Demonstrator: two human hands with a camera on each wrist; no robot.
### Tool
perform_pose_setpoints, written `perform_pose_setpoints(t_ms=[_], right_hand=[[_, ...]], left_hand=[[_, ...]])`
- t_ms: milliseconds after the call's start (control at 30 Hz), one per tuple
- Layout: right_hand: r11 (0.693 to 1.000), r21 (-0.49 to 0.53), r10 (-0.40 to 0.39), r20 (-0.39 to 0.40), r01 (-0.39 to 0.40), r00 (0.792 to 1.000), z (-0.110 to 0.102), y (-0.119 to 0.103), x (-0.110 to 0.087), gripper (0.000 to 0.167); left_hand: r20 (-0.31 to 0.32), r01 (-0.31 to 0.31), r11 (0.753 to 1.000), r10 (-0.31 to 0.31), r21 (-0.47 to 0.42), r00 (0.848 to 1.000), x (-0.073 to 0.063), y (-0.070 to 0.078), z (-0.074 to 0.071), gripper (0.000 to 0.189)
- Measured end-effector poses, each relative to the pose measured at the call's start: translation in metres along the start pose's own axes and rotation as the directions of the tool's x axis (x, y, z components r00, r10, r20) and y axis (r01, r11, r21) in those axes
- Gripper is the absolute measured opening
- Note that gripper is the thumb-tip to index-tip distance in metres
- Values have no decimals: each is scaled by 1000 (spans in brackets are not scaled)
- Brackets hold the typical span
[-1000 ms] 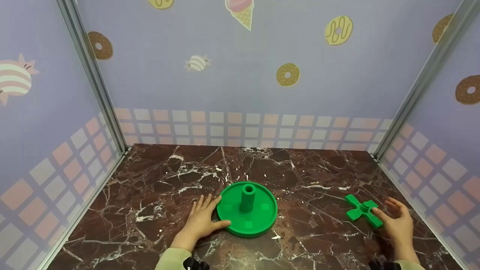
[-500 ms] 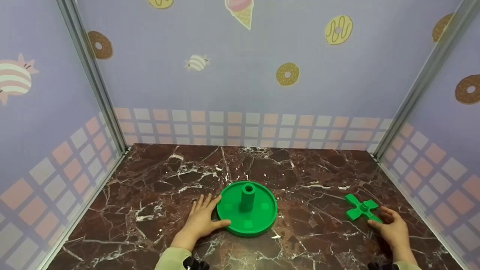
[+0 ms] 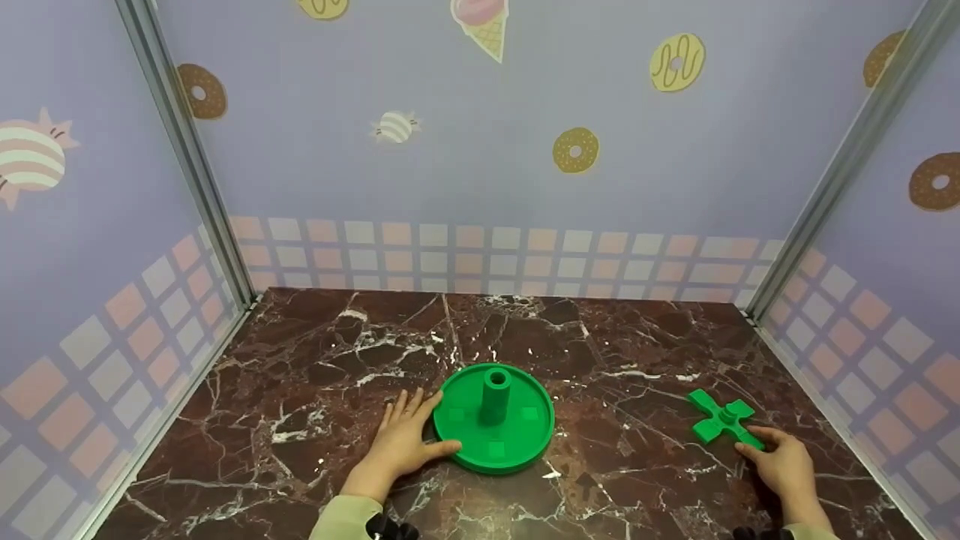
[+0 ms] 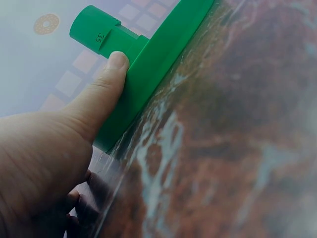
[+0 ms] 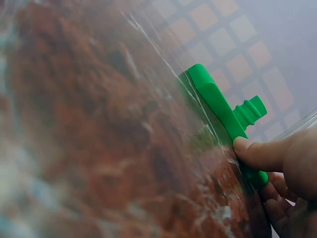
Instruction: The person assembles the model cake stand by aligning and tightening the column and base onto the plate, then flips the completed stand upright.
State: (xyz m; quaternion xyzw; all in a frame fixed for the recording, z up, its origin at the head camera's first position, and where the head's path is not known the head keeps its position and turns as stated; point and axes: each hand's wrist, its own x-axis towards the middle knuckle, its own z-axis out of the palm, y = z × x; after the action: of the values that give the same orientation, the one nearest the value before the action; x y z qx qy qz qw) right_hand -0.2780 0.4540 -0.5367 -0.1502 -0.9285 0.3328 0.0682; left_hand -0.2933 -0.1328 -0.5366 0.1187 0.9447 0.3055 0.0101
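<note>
A round green tray-like disc with a raised rim lies flat, and a hollow post stands upright at its middle. In the left wrist view the post bears the marking "35". My left hand rests at the disc's left edge, fingers spread and thumb on the rim. Off to the right lies a green cross-shaped piece, four-armed, with a short stub at its centre. My right hand pinches its near right arm between thumb and fingers. The right wrist view shows the stub is ridged.
Both green things are on a dark red marbled tabletop. Patterned lilac panels enclose it at the back and both sides, with metal posts at the corners.
My right hand has come down and toward me along the cross-shaped piece, and its fingers have closed on the near right arm. My left hand and the disc have stayed put.
</note>
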Motion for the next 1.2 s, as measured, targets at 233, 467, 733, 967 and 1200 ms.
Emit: perform_pose_setpoints(t_ms=[233,467,733,967,1200], right_hand=[[999,-38,-10,-10,10,1000,2,1,1,58],[1000,-13,-13,-52,13,999,3,-5,0,53],[996,11,-83,-96,84,992,5,-25,-6,49],[983,12,-181,-150,185,972,7,-44,-13,44],[968,10,-246,-165,251,955,10,-58,-19,40]], left_hand=[[4,3,1000,-3,-1,1000,0,0,0,99],[13,13,1000,-13,4,1000,0,0,-1,99],[9,13,1000,-13,-1,1000,-1,1,-2,99],[9,15,1000,-15,0,1000,-1,1,-2,98],[10,10,1000,-10,-8,1000,-1,0,-1,98]])
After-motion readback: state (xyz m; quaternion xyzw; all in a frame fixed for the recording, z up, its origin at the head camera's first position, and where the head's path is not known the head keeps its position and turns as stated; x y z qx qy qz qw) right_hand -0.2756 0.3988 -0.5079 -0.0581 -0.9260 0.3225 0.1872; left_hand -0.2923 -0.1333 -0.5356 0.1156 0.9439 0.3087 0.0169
